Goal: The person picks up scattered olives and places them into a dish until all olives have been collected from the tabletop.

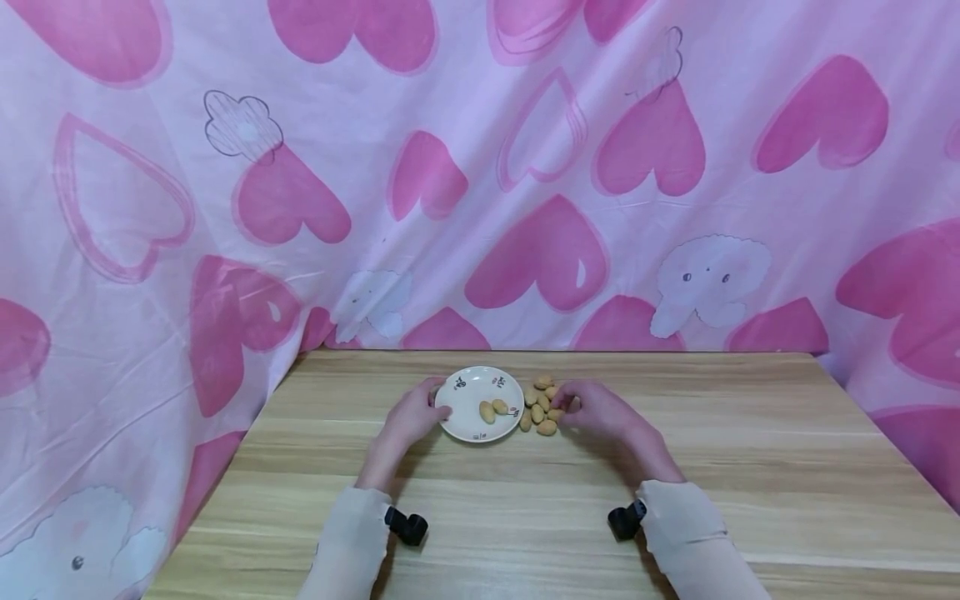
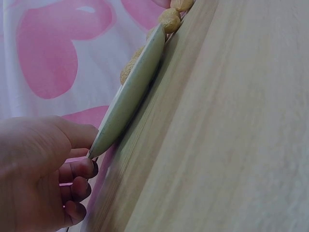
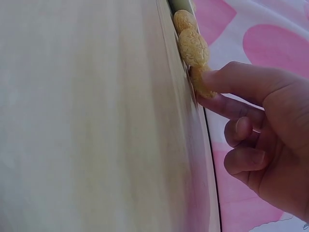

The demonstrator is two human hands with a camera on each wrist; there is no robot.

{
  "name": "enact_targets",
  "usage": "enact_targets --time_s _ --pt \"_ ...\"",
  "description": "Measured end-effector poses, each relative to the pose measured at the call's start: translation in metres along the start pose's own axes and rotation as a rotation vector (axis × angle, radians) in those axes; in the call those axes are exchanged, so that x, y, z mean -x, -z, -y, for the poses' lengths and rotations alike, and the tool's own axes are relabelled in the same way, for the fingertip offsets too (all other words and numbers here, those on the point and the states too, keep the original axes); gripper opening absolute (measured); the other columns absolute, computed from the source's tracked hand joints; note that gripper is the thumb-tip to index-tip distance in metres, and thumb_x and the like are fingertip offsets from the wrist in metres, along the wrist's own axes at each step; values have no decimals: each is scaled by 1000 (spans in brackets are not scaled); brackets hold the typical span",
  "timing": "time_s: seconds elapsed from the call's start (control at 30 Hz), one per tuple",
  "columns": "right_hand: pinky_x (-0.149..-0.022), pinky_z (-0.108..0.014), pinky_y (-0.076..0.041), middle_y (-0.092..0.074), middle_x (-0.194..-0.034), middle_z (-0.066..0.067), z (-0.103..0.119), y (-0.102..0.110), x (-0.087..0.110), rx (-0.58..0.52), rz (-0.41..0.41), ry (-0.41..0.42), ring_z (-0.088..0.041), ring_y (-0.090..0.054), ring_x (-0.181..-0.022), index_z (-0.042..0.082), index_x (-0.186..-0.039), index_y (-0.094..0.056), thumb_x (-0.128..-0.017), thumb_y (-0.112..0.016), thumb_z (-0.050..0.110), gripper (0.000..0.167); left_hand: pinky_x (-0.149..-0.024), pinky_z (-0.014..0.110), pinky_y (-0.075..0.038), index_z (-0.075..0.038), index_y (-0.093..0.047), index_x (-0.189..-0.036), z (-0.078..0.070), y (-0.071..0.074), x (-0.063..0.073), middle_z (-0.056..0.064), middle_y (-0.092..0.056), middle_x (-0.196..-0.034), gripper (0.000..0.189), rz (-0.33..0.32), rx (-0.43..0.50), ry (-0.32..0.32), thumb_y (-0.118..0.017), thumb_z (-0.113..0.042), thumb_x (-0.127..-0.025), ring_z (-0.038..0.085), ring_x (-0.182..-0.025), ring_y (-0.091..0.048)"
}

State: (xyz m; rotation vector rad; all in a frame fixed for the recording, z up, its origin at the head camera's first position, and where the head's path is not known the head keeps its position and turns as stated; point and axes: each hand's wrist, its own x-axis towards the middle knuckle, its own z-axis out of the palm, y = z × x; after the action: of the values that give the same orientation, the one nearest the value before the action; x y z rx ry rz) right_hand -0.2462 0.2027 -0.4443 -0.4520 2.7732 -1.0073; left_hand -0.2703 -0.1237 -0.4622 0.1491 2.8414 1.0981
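Observation:
A small white plate (image 1: 465, 408) with little dark drawings round its rim carries two tan oval nuts (image 1: 487, 412). At its left edge, my left hand (image 1: 411, 414) pinches the rim, thumb above and fingers curled beneath; the left wrist view shows the plate's pale underside (image 2: 130, 101). Just right of the plate lies a loose cluster of several more nuts (image 1: 538, 400) with wrinkled, tan surfaces. My right hand (image 1: 600, 410) is at the right side of this cluster. Its thumb and index finger pinch one nut (image 3: 201, 83), while the other fingers are curled in.
Everything stands toward the back of a light wood-grain table (image 1: 525, 517). Behind it hangs a pink cloth (image 1: 480, 250) printed with hearts. A small black camera sits on each wrist, the left one (image 1: 407, 527) and the right one (image 1: 627, 520), below light sleeves.

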Motion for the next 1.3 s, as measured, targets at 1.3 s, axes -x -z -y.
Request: enact_targets --time_s 1.3 --pt "-72 -30 -50 -66 -87 5 25 -2 -27 19 -60 165 -16 -58 -82 18 -93 -71 -82 -76 16 11 -78 36 -46 -9 -51 -143 0 3 4 5 -63 -91 60 3 8 -21 -71 -22 -87 18 -82 -57"
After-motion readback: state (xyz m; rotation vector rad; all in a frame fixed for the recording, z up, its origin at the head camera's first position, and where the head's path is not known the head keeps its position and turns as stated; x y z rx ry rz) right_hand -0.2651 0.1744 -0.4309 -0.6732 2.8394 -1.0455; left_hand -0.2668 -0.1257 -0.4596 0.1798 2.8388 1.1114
